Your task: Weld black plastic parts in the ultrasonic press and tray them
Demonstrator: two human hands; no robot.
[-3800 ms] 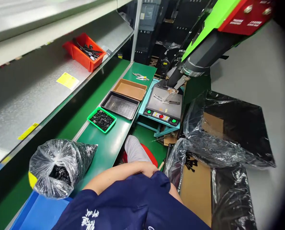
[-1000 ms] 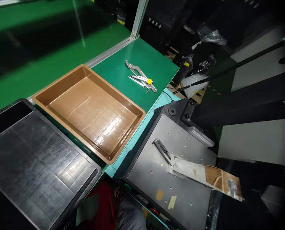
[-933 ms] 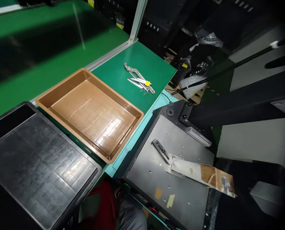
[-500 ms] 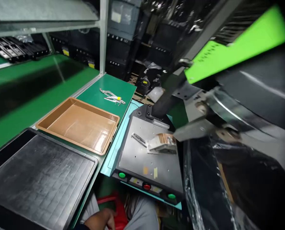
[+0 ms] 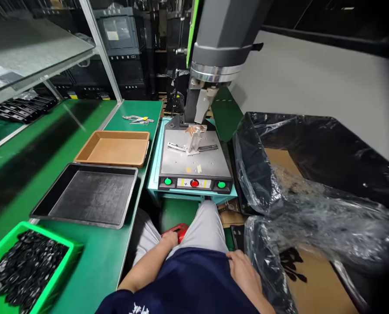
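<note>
Currently left hand [image 5: 169, 239] on red stool [image 5: 181, 228], grip unclear; right hand [image 5: 243, 270] flat, empty, on hip.

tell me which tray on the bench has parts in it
The near green tray holds black parts; the black tray and brown tray hold none.

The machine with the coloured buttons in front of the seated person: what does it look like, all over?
The machine has a flat grey metal plate dotted with small holes and scraps of tape. Its black front panel carries two green buttons on either side of a red button. A small fixture with metal strips sits on the plate. Above it hangs a thick grey head with a silver collar and a narrow tip, raised clear. The machine stands on a teal frame beside the green bench.
</note>
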